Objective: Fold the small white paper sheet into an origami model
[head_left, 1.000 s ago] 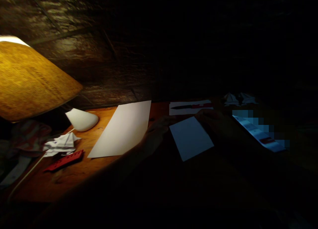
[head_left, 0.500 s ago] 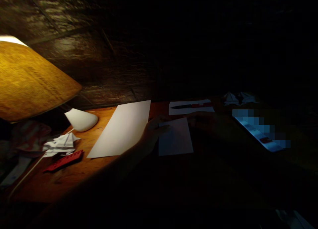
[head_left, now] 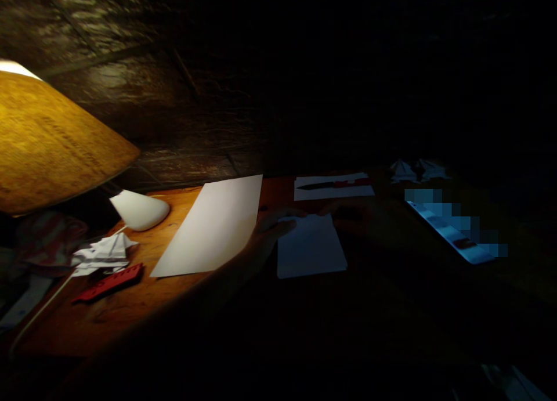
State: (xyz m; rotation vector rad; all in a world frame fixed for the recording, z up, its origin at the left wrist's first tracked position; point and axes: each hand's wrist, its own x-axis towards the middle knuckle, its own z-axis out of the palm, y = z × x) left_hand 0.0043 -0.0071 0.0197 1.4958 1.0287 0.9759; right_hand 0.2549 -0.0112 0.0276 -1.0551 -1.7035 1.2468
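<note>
In the dark middle of the wooden table [head_left: 130, 314] lies a small folded white paper [head_left: 311, 250]. My left hand [head_left: 270, 235] rests at its upper left corner, fingers on the edge. My right hand [head_left: 348, 212] sits in deep shadow at the paper's upper right corner; its fingers are hard to make out. Both hands touch the top edge of the paper. A large white sheet [head_left: 211, 227] lies just left of my left hand in the lamplight.
A yellow lampshade [head_left: 52, 145] fills the left, with a white lamp base [head_left: 139, 210]. Crumpled white paper [head_left: 102, 253] and a red strip [head_left: 108, 282] lie below it. Farther back a sheet holds a red-handled knife [head_left: 335, 184]. A lit phone [head_left: 452, 230] and folded paper shapes [head_left: 418, 170] lie at the right.
The small paper has turned from slanted to nearly square and shifted left toward the large sheet. Both hands came together at its top edge.
</note>
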